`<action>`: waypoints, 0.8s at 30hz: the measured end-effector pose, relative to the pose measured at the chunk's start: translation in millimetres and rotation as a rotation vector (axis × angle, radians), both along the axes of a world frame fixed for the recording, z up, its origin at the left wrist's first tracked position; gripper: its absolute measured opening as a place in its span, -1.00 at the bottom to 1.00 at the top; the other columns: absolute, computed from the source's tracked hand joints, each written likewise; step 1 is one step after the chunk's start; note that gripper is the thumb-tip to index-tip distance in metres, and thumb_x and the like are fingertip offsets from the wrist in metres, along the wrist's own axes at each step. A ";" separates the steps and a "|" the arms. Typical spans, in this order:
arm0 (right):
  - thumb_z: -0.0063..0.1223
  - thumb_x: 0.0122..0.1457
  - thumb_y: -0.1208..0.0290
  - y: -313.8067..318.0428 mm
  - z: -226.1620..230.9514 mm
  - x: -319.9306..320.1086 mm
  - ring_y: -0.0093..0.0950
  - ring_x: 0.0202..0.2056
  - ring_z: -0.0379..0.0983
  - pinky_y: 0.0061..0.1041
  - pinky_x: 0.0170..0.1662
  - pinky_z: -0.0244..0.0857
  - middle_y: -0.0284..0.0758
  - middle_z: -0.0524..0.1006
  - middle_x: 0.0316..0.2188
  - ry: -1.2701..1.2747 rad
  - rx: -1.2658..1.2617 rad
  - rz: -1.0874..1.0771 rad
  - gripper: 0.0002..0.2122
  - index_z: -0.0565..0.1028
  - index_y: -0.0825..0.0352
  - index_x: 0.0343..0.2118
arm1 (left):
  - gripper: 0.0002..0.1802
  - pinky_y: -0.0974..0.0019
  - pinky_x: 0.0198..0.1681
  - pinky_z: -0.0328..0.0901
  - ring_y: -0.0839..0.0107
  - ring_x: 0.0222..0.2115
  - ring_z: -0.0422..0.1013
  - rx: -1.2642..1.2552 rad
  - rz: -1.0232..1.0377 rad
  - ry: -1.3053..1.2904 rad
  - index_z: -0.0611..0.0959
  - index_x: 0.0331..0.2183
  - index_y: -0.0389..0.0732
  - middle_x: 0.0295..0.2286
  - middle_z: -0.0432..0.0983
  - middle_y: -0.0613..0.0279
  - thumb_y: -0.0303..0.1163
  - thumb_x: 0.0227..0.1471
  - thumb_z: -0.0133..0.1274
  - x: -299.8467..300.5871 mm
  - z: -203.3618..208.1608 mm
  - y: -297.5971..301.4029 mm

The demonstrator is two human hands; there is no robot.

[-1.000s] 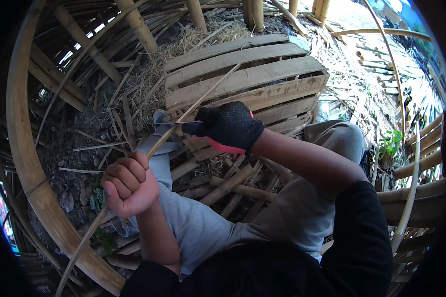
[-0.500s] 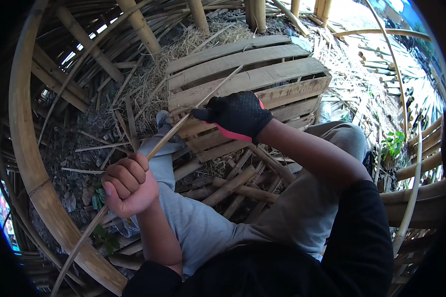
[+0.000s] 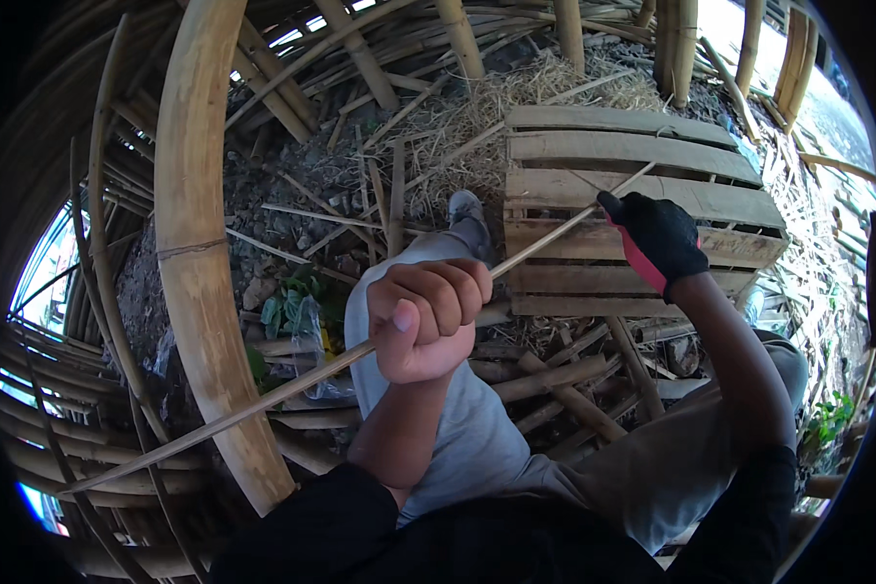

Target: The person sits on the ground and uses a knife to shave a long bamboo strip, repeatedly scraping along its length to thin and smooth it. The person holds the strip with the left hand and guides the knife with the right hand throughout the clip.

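A long, thin bamboo strip [image 3: 545,239] runs slantwise from the lower left to above the slatted wooden crate. My bare left hand [image 3: 428,316] is closed in a fist around its middle, over my left leg. At the strip's far part is my right hand [image 3: 657,238], in a black and red glove. Its fingers are curled, and the thumb side touches the strip. A thin, pointed sliver or blade [image 3: 584,183] sticks out beside the thumb; I cannot tell which it is. What lies inside the gloved fist is hidden.
The slatted wooden crate [image 3: 594,146] stands in front of my legs. A thick bamboo pole [image 3: 200,224] curves up at the left, close to the strip's near end. Cut bamboo pieces [image 3: 565,389] lie between my legs, and straw [image 3: 555,83] covers ground behind the crate.
The view has swung left, so the crate and both hands appear farther right. The hands remain on the strip, whose near end now shows at the lower left.
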State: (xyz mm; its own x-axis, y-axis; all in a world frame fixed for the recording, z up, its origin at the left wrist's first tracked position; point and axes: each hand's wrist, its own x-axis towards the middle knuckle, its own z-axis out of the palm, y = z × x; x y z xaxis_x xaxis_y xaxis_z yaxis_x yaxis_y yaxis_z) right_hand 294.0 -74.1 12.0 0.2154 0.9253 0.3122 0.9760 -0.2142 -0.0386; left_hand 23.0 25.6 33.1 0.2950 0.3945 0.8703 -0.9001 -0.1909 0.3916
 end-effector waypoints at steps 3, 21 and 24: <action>-0.07 0.31 0.32 -1.3 -0.8 -29.6 -0.10 -0.32 0.58 -0.13 -0.28 0.43 -0.15 0.59 -0.37 0.098 0.051 0.089 -0.81 0.54 0.11 -0.10 | -0.38 0.26 -0.62 -0.02 0.42 -0.83 -0.02 -0.020 0.017 -0.031 0.14 -0.82 -0.09 -0.85 0.07 0.36 -0.31 0.25 -0.09 -0.8 0.0 -3.3; -0.16 0.40 0.28 14.6 -42.9 38.4 0.02 -0.34 0.54 -0.05 -0.29 0.38 -0.03 0.57 -0.39 0.140 0.102 -0.090 -0.74 0.52 0.24 -0.02 | -0.38 0.25 -0.61 -0.06 0.41 -0.82 -0.04 -0.088 -0.035 -0.098 0.13 -0.82 -0.08 -0.86 0.08 0.34 -0.34 0.24 -0.07 8.5 -2.2 -0.8; -0.18 0.41 0.02 19.6 -39.8 35.7 0.10 -0.28 0.51 0.00 -0.21 0.35 0.03 0.57 -0.44 0.180 0.144 -0.147 -0.56 0.58 0.30 -0.34 | -0.37 0.27 -0.63 -0.05 0.41 -0.83 -0.04 -0.116 -0.046 -0.109 0.14 -0.82 -0.13 -0.86 0.09 0.32 -0.33 0.24 -0.05 3.9 -4.4 2.6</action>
